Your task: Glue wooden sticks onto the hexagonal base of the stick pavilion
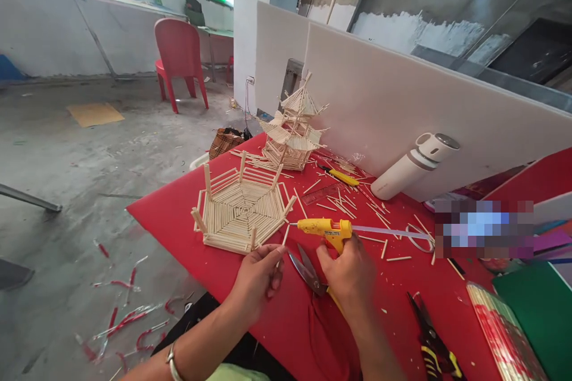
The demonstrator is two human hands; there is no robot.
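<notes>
the left hand [259, 271] pinches a stick [285, 237] and the right hand [350, 274] grips a glue gun [322, 227] mid-frame, apparently dabbing glue, so the next move likely needs steady placement on the stick-built base [227, 214], left of centre.

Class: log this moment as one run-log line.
Left grip: thin pale wooden stick | Right grip: yellow plastic glue gun, nozzle near stick's far end | Beyond: polygonal pale wooden-stick platform

Scissors [311, 278] (handle end [335, 300]) partly behind the right hand [351, 271].
</notes>
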